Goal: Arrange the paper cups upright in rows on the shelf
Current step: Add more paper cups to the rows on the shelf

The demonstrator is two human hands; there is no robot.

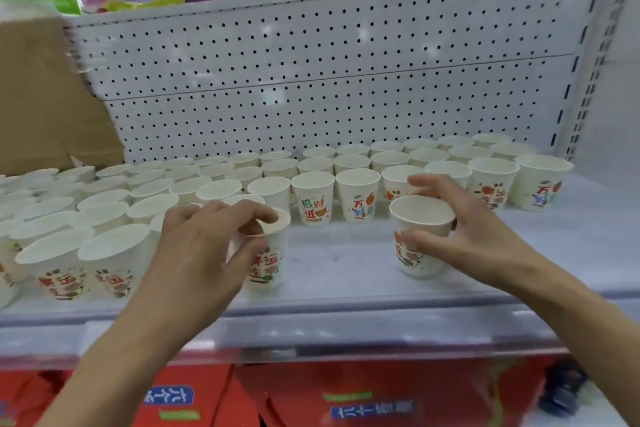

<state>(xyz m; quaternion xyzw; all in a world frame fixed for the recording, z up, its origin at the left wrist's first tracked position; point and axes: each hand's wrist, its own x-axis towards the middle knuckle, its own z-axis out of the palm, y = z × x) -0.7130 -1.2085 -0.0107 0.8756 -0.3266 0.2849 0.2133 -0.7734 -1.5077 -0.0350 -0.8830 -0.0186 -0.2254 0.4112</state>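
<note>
Cups (356, 198): white paper, tapered, rolled rims, red-green print on walls. Upright in rows on shelf (329, 274), crowded at left, neater rows at back right before perforated pegboard (311, 80). Left hand (204, 246) clamped on left cup (266, 263) at front: fingertips curled over rim, thumb on wall. Right hand (474, 232) wrapped round right cup (420, 239): thumb on printed wall, fingers spread behind rim. Cup apart from rows, on smooth white shelf. Brown cardboard box (41, 97) far left. Red packs (381, 395) below, blurred.
</note>
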